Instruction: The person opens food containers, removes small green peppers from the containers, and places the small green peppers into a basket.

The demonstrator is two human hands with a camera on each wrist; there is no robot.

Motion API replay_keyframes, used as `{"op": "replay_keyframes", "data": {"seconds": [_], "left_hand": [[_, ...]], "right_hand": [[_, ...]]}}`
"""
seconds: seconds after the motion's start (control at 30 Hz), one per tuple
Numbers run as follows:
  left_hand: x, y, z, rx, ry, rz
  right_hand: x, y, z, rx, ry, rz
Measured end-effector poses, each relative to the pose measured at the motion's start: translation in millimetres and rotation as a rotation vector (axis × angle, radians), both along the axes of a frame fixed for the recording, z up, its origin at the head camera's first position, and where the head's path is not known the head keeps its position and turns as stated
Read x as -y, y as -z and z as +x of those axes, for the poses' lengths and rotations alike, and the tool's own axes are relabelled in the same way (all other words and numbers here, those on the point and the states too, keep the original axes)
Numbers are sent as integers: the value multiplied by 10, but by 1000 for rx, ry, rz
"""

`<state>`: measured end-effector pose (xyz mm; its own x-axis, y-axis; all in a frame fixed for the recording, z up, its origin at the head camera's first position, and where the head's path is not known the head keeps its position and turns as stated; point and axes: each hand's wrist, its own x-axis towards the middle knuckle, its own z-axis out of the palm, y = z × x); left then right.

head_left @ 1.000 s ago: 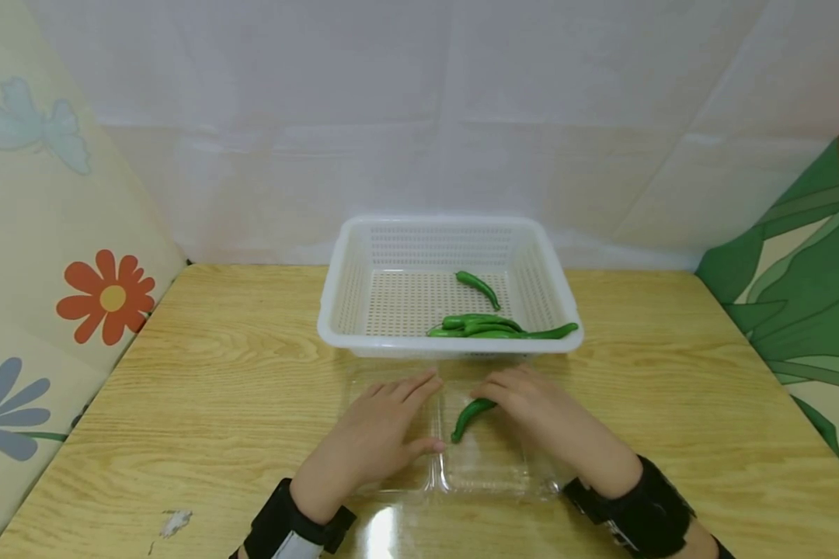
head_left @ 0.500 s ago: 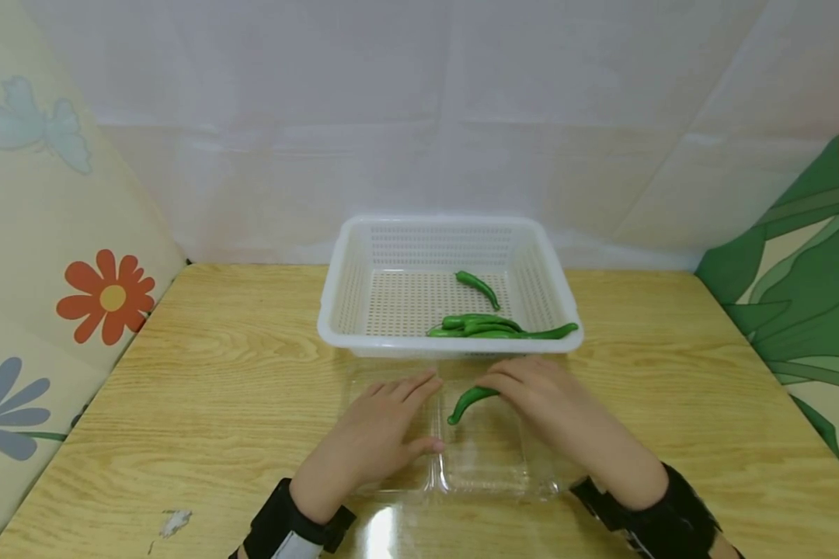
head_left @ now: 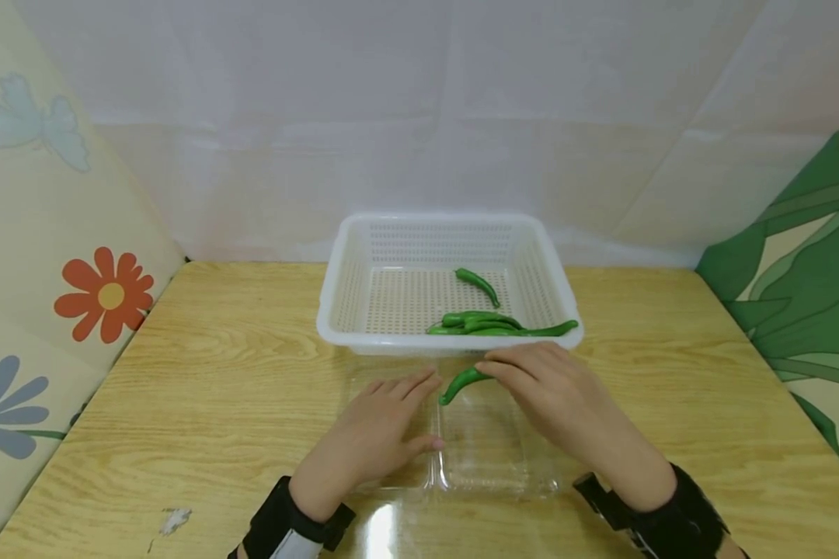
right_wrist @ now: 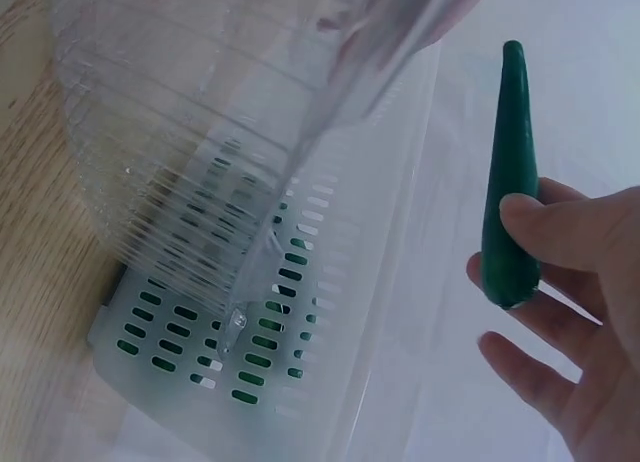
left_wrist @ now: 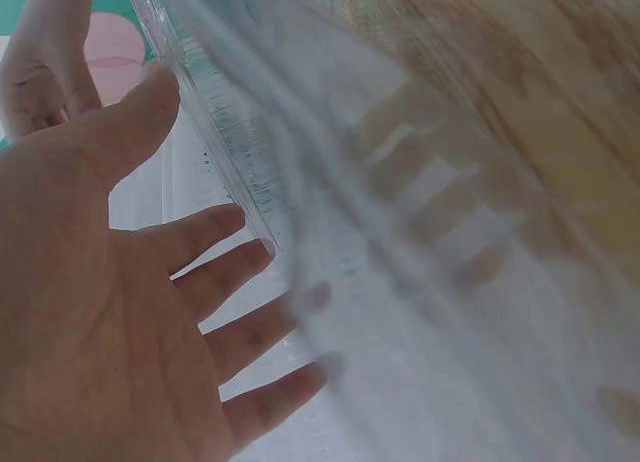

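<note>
In the head view my right hand (head_left: pixel 555 392) pinches a green chili pepper (head_left: pixel 461 382) above the right half of a clear plastic container (head_left: pixel 485 462). The right wrist view shows that pepper (right_wrist: pixel 512 172) between thumb and fingers, its narrow end pointing away from the hand. My left hand (head_left: pixel 377 435) is over the container's left half with its fingers spread and fairly straight. Seen from the left wrist, those fingertips (left_wrist: pixel 300 382) lie right at the clear plastic wall (left_wrist: pixel 235 172).
Just behind the container stands a white perforated basket (head_left: pixel 405 340). Several green chili peppers (head_left: pixel 482 321) lie along its front side, and one more pepper (head_left: pixel 477 286) lies apart behind them. The wooden table (head_left: pixel 238 349) meets a white sheet at the back and printed panels at both sides.
My right hand has lifted the chili pepper from the container's right half and moved it up and away from me, toward the basket. The left hand has stayed in place.
</note>
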<state>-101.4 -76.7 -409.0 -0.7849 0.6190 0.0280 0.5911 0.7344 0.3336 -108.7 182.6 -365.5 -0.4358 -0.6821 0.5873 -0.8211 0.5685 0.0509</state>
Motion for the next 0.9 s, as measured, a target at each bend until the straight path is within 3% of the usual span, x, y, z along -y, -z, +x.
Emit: {"op": "replay_keyframes", "data": {"seconds": [0.17, 0.4, 0.9], "left_hand": [[5, -10, -1, -9, 4, 14], [6, -3, -8, -22, 4, 21], [9, -7, -3, 0, -1, 11]], "right_hand": [[16, -41, 4, -36, 10, -48], [72, -64, -41, -187, 5, -177], [37, -89, -38, -215, 123, -245]]}}
